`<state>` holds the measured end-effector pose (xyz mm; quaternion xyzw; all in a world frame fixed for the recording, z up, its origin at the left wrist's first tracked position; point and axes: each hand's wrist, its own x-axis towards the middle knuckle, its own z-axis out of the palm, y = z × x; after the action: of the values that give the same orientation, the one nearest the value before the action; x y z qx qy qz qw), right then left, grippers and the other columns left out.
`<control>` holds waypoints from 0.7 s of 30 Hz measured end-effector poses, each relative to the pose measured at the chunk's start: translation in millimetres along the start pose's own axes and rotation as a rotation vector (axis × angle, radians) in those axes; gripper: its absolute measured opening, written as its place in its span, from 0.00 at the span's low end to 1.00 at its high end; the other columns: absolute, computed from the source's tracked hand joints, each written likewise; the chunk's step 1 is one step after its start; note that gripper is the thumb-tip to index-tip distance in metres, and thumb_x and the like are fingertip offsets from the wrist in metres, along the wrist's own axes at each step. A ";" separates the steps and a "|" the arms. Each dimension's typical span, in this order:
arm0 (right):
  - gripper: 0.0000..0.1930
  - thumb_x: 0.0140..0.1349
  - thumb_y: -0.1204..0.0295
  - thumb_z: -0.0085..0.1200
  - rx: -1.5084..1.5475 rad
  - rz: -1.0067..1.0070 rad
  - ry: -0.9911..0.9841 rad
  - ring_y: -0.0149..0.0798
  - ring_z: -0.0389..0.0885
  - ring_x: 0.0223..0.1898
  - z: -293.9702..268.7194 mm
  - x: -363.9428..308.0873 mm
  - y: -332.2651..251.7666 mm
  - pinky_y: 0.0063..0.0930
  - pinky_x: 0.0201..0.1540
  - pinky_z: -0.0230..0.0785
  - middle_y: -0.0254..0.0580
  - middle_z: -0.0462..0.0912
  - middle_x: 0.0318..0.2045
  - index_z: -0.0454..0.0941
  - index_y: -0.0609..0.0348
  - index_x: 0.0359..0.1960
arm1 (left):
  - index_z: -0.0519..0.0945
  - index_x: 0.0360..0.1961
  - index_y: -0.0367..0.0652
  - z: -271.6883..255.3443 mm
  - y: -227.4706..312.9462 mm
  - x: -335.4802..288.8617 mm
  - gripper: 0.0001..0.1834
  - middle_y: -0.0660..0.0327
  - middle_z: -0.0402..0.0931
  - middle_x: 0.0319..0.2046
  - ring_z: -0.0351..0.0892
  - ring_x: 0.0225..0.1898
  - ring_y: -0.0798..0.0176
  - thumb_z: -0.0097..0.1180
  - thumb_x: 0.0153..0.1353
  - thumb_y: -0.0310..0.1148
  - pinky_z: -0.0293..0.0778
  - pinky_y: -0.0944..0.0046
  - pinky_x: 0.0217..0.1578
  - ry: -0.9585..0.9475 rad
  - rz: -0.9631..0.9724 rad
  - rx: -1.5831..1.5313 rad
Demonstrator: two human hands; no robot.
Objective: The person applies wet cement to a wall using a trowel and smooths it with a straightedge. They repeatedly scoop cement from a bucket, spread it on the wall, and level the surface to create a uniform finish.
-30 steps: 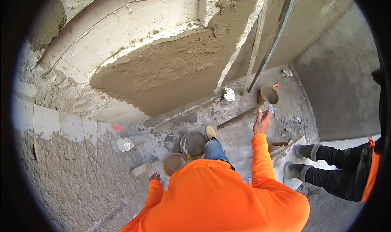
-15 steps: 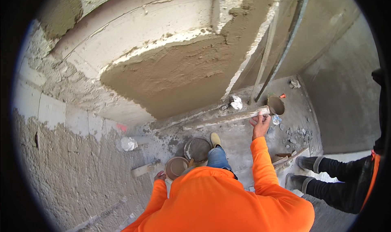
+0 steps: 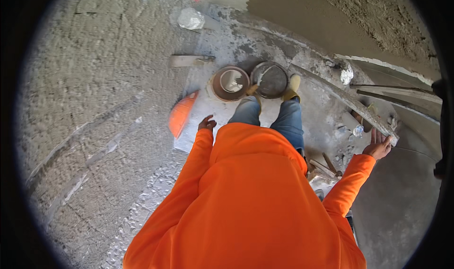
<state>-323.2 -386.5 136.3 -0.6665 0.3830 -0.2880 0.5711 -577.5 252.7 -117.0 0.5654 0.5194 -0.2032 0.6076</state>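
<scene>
A long, mortar-stained wooden board [image 3: 349, 103] stretches from near my feet toward the right. My right hand [image 3: 378, 148] grips its right end, with the fingers behind the wood and the thumb over the edge. My left hand [image 3: 207, 123] hangs low beside my leg with loosely bent fingers, and no object shows in it. An orange hard hat [image 3: 183, 114] lies just left of that hand. Beyond it stands a round bucket [image 3: 230, 83] with a pale, wet-looking inside, and a dark round tub [image 3: 269, 80] of greyish material is beside it.
Rough plaster covers the wall [image 3: 94, 94] at left; smoother wet plaster [image 3: 302, 18] is at upper right. A short board [image 3: 191, 61] and foil-wrapped pipe end [image 3: 191, 19] are at the far left. Rubble and wood scraps [image 3: 326, 169] lie right of my legs. Poles [image 3: 402, 93] lean at right.
The view has swung left and down. My right hand, still on the board's end, now appears farther right. The hard hat has come into view, and the other person's legs have mostly left it.
</scene>
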 end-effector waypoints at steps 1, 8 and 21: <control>0.25 0.71 0.58 0.52 -0.021 -0.001 0.066 0.60 0.81 0.48 1.2 5.7 3.9 0.50 0.43 0.85 0.64 0.75 0.48 0.61 0.70 0.51 | 0.76 0.62 0.49 11.1 -13.6 -15.8 0.30 0.62 0.83 0.43 0.81 0.43 0.65 0.64 0.56 0.26 0.74 0.65 0.47 -0.101 -0.145 -0.047; 0.22 0.68 0.56 0.54 -0.006 0.173 -0.147 0.54 0.81 0.43 29.3 -5.4 25.9 0.52 0.41 0.83 0.51 0.76 0.44 0.63 0.56 0.54 | 0.71 0.66 0.64 -12.0 71.6 -20.7 0.34 0.68 0.79 0.53 0.76 0.56 0.67 0.63 0.57 0.33 0.68 0.52 0.44 -0.354 -0.228 0.247; 0.27 0.72 0.57 0.48 0.467 0.719 -0.212 0.56 0.77 0.50 141.2 31.6 79.0 0.51 0.51 0.79 0.58 0.71 0.51 0.61 0.64 0.63 | 0.58 0.72 0.60 247.1 365.6 5.4 0.42 0.58 0.63 0.66 0.69 0.64 0.54 0.59 0.61 0.60 0.75 0.39 0.50 -0.376 0.278 -0.508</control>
<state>-204.5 -341.0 31.3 -0.3695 0.4546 -0.0799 0.8065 -171.3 134.3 8.1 0.4139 0.3505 -0.0834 0.8360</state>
